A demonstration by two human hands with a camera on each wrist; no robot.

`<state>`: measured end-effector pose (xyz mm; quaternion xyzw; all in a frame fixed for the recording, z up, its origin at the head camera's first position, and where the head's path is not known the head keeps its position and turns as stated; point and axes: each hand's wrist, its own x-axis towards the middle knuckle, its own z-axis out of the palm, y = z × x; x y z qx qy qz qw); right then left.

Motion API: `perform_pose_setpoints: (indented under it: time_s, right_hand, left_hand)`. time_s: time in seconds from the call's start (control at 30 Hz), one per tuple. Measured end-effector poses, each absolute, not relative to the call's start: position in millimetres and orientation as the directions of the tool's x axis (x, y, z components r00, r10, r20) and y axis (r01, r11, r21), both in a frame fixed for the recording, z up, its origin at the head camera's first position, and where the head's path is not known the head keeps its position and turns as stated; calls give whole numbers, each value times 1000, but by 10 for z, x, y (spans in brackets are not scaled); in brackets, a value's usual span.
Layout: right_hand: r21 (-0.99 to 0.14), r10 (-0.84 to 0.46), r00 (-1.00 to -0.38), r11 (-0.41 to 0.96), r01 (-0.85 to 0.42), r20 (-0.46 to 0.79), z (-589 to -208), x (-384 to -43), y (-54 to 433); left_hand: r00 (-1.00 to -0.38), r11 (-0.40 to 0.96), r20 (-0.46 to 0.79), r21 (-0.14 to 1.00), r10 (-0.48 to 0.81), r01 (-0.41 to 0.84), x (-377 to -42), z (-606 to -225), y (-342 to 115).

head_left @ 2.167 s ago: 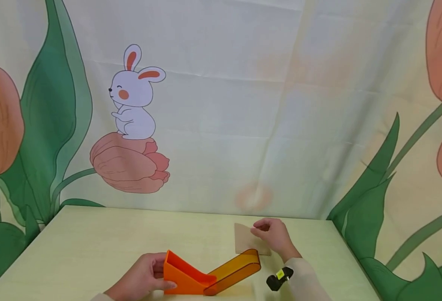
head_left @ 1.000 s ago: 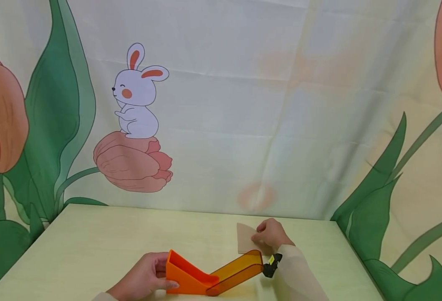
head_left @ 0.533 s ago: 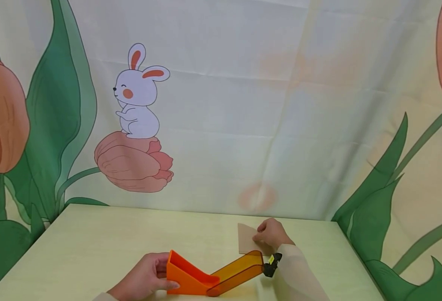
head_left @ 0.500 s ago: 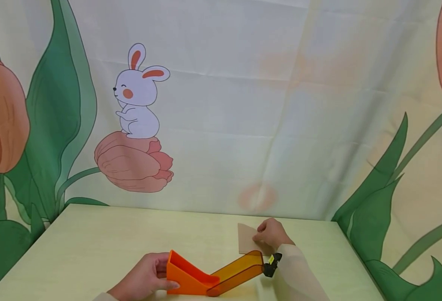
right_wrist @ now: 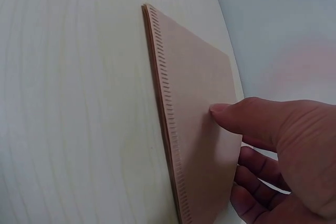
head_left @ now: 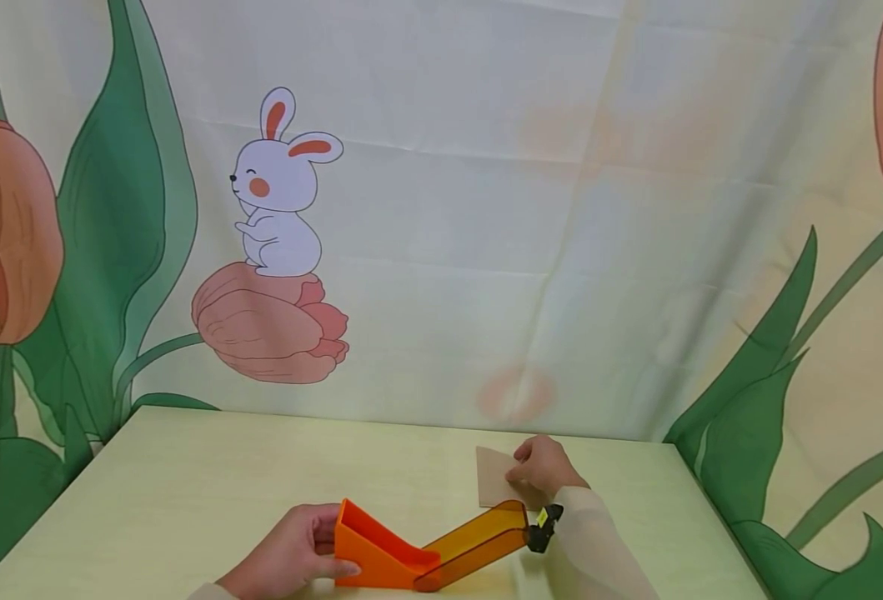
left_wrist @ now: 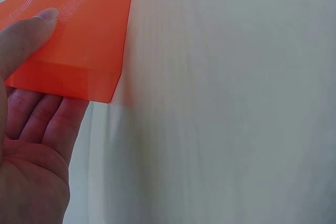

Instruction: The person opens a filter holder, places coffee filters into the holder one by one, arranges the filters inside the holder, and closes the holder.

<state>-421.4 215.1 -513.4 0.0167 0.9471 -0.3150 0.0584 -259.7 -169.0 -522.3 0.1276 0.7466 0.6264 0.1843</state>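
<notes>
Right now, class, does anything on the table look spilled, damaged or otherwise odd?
Nothing stands out as spilled or damaged. The orange holder stands upright, gripped by the left hand, its amber lid tilted open; the brown papers at the right hand show no visible tears.

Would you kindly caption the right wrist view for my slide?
Right hand holding layered brown sheets by one edge, thumb on top.

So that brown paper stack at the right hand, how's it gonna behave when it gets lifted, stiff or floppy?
The brown paper stack looks thin, so it's probably light and somewhat floppy. Layers show along its crimped edge, so the sheets might slip apart if only the top one is caught. Being flat and square-cornered, it seems unlikely to roll.
</notes>
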Motion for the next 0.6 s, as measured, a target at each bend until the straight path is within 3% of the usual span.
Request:
perform_pose_setpoints:
  time_s: [0.6]
  right_hand:
    - [-571,-35,-997,821,14,-76,-5128,-4188,2126]
  left_hand:
    - [-899,187,-105,982,425,-27,-2595,-5230,-1691]
